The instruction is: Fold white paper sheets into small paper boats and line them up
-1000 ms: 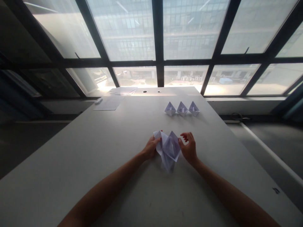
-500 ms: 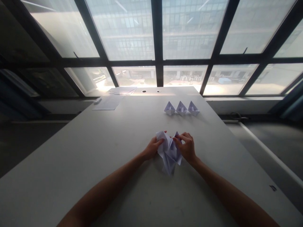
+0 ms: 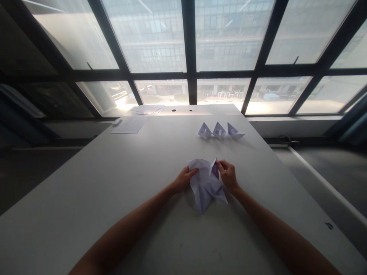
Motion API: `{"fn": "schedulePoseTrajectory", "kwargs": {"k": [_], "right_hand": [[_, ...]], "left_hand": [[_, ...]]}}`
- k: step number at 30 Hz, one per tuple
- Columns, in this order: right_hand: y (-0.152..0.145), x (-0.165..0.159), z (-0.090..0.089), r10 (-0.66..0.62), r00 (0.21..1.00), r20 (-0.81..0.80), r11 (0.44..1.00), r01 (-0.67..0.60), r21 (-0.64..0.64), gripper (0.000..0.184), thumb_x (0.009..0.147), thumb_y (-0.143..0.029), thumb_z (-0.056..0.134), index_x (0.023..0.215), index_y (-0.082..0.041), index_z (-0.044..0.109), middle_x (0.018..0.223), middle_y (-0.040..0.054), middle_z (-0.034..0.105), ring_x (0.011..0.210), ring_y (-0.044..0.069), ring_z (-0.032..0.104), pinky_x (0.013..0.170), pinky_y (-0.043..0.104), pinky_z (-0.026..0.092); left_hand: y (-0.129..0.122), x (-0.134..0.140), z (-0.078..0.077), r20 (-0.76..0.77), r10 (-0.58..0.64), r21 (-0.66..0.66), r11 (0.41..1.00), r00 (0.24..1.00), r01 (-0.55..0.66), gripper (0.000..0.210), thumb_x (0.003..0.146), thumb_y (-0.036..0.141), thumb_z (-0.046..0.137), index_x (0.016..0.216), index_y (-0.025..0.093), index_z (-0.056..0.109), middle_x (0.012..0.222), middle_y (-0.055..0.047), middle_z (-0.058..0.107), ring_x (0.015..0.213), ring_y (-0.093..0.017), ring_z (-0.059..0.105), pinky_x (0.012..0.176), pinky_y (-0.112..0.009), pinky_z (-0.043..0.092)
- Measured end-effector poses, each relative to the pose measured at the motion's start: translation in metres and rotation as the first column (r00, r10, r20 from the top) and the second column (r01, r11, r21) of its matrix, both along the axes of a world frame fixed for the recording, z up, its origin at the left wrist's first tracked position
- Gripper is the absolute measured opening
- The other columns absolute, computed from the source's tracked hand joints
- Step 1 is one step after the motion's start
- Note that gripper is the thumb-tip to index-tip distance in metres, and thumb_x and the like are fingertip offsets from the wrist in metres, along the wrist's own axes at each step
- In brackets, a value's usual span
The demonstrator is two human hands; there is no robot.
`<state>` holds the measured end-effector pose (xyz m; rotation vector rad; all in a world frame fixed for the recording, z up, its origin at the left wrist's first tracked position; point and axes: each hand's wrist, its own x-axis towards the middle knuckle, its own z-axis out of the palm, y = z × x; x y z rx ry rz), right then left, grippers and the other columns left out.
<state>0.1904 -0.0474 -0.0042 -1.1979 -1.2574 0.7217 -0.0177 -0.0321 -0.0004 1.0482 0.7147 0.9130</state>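
A creased, partly spread sheet of white paper (image 3: 204, 184) is held just above the table between both hands. My left hand (image 3: 185, 178) grips its left edge, thumb on top and the other fingers hidden behind. At the upper right, my right hand (image 3: 227, 175) pinches a raised folded point of the same sheet. Pointed flaps stick out at the lower middle and lower right. Beyond the hands stand three folded paper boats in a row: a left boat (image 3: 204, 131), a middle boat (image 3: 219, 131) and a right boat (image 3: 235, 131), turned sideways.
The white table (image 3: 137, 164) reaches toward the windows. Flat paper sheets (image 3: 130, 125) lie at its far left, beside a small white object (image 3: 117, 122). Two round holes sit near the far edge. A small dark mark (image 3: 329, 225) shows near the right edge.
The held paper has opened wider, its right flaps spreading rightward as my right hand draws its point away from the left. The rightmost boat has turned so that one end points right.
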Motion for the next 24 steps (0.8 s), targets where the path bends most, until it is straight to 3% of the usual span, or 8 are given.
{"fn": "schedulePoseTrajectory", "kwargs": {"k": [6,11,16,24], "right_hand": [[-0.004,-0.007,0.000,0.132,0.991,-0.008,0.987,-0.133,-0.095,0.025,0.079,-0.038,0.060,0.070,-0.016,0.066,0.063,0.0009,0.060,0.059,0.014,0.051,0.053,0.024,0.038],[-0.011,-0.010,0.002,0.229,0.959,-0.167,0.962,-0.249,-0.110,0.021,0.072,-0.034,0.063,0.062,-0.017,0.058,0.058,-0.0016,0.056,0.054,0.012,0.046,0.049,0.022,0.037],[-0.009,-0.006,0.002,0.207,0.935,-0.290,0.956,-0.256,-0.142,0.017,0.072,-0.033,0.062,0.068,-0.017,0.060,0.061,-0.0023,0.056,0.054,0.011,0.046,0.049,0.021,0.038],[-0.009,-0.008,0.006,0.219,0.956,-0.195,0.951,-0.253,-0.176,0.024,0.073,-0.040,0.062,0.069,-0.017,0.060,0.067,0.0019,0.061,0.061,0.016,0.054,0.052,0.024,0.043]], "left_hand": [[-0.001,-0.003,-0.001,0.018,0.036,-0.189,0.981,0.999,-0.032,0.041,0.077,0.031,0.079,0.111,0.014,0.065,0.097,-0.010,0.072,0.079,-0.021,0.069,0.070,-0.031,0.055],[-0.002,-0.006,-0.001,0.022,-0.001,-0.254,0.967,1.000,0.006,0.039,0.076,0.027,0.078,0.111,0.015,0.065,0.094,-0.009,0.072,0.074,-0.020,0.069,0.067,-0.031,0.056],[-0.003,-0.005,0.001,0.022,-0.013,-0.269,0.963,1.000,0.018,0.042,0.075,0.026,0.079,0.113,0.015,0.065,0.096,-0.011,0.072,0.075,-0.021,0.069,0.067,-0.031,0.056],[-0.005,-0.007,0.002,0.028,-0.067,-0.272,0.960,0.997,0.072,0.042,0.077,0.026,0.079,0.114,0.013,0.064,0.102,-0.013,0.072,0.079,-0.022,0.070,0.072,-0.033,0.057]]}}
